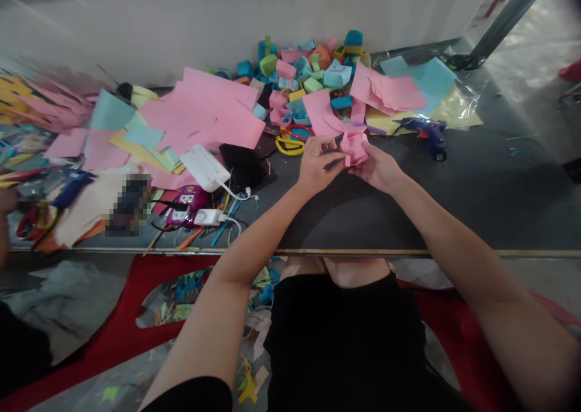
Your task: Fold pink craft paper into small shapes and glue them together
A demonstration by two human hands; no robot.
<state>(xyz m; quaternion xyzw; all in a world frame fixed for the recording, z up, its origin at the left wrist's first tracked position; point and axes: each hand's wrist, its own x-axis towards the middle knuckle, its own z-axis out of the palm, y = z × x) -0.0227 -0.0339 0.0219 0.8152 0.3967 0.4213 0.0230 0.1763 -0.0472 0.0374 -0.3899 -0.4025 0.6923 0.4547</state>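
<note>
Prob. a small paper-craft workshop: long dark worktable w/ loose pink paper sheets, a pile of small folded-paper pieces in asst. colours, & a blue glue gun toward the R end. Scissors w/ red & yellow handles lie mid-table; a purple power strip sits nr the front edge (cords plugged in). Paper offcuts litter the floor, & another person's hand shows at far L.

The pink piece, upper centre, is matt paper; the glue gun, upper right, looks smooth plastic.
</note>
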